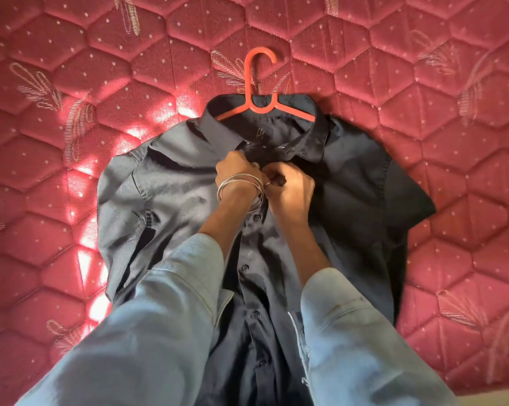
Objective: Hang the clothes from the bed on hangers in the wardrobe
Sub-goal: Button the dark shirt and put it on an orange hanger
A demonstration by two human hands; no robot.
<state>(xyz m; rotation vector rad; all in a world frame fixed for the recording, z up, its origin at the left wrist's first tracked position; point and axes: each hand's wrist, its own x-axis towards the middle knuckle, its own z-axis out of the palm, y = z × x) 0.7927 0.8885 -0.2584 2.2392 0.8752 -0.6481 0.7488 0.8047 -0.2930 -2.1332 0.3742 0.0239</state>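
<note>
While the dark shirt (171,194) lies flat on the red mattress (71,68) — orange hanger (257,83) inside its collar | left hand (237,171) and right hand (290,186) — fingers curled, pinching the placket below the collar.

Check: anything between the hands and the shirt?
Nothing visible. Left hand and right hand both pinch the shirt placket just below the collar; the hanger already sits inside the neck.
</note>
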